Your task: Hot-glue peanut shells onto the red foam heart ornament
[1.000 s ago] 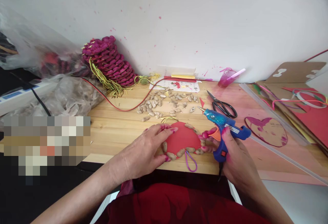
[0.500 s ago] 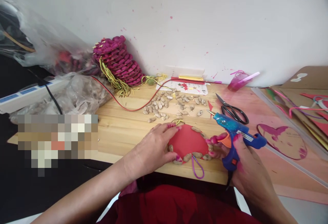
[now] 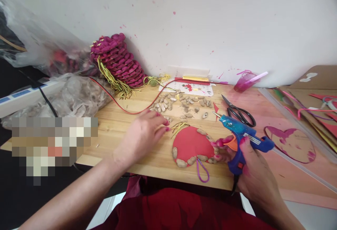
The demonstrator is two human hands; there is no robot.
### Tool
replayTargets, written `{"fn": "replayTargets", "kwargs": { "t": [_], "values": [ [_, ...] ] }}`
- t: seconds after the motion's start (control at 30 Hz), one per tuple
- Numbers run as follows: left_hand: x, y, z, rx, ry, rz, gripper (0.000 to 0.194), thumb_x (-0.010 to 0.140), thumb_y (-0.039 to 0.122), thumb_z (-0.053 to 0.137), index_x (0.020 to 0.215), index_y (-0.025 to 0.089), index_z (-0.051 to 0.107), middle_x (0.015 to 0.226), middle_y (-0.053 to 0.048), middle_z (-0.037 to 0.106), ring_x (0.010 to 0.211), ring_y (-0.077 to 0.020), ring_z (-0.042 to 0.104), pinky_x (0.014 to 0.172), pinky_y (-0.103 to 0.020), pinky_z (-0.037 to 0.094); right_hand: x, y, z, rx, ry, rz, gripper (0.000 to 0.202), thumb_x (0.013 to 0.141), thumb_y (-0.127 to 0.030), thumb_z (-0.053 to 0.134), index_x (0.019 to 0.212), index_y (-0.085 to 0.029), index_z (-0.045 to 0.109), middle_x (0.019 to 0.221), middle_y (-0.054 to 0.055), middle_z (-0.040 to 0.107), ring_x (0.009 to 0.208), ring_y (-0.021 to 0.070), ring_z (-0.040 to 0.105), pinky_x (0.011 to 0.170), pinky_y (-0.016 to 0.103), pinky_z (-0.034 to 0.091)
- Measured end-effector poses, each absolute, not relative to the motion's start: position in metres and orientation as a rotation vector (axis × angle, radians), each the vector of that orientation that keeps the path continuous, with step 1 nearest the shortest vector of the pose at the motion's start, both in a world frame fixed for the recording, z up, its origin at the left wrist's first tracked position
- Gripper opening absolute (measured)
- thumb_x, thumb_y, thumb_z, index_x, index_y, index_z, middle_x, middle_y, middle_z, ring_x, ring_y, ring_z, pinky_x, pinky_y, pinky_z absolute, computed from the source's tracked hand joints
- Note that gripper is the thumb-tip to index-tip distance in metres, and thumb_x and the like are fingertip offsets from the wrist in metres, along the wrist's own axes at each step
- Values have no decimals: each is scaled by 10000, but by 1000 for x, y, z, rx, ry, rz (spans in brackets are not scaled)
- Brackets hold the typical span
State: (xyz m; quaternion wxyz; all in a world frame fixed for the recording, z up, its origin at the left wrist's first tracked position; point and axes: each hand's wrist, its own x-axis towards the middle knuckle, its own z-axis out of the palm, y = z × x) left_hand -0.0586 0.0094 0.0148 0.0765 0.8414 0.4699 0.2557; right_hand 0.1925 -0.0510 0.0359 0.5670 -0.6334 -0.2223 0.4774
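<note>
right hand (image 3: 254,168) gripping glue gun (image 3: 238,130), nozzle (image 3: 217,115) pointing left and away, long axis kinda diagonal, left hand (image 3: 140,134) by the peanuts (image 3: 163,106), can't tell if it's got one

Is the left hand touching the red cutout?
Apart. The head view shows wooden tabletop between the left hand and the red cutout.

Glossy plstc glue gun (image 3: 237,127) w/ metal tip (image 3: 217,114), smooth matt disc (image 3: 192,144), rough peanuts (image 3: 163,107), wood tbl (image 3: 112,123)
</note>
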Motion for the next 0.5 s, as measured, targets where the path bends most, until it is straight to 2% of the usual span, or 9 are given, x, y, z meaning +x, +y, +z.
{"fn": "replayTargets", "kwargs": {
  "t": [0.07, 0.2, 0.37, 0.5],
  "values": [
    [-64, 25, 21, 2575, 1512, 631, 171, 933, 190, 552, 866, 186, 709, 890, -66, 703, 870, -231, 591, 858, -409, 490, 195, -52, 30, -1491, -504, 1137, 265, 640, -509, 812, 700, -273, 708, 553, 31, 700, 718, 286, 748, 574, 320, 631],
    [-61, 46, 26, 2597, 1599, 380, 184, 884, 144, 549, 901, 185, 728, 918, -82, 695, 901, -257, 579, 884, -429, 468, 203, -54, 16, -1391, -435, 1238, 387, 642, -559, 837, 824, -239, 719, 702, 39, 769, 693, 271, 755, 584, 335, 636],
    [-52, 56, 23, 2626, 1627, 266, 166, 868, 185, 565, 909, 183, 726, 938, -96, 684, 922, -271, 579, 893, -433, 463, 209, -56, 2, -1275, -414, 1290, 350, 740, -548, 792, 854, -226, 717, 800, 45, 787, 655, 230, 745, 617, 342, 637],
    [-52, 60, 18, 2632, 1611, 233, 162, 859, 186, 558, 860, 188, 720, 901, -91, 687, 891, -260, 581, 883, -428, 463, 209, -56, 2, -1282, -426, 1280, 341, 712, -547, 807, 838, -243, 715, 784, 55, 781, 658, 256, 740, 598, 381, 637]
  ]
}}
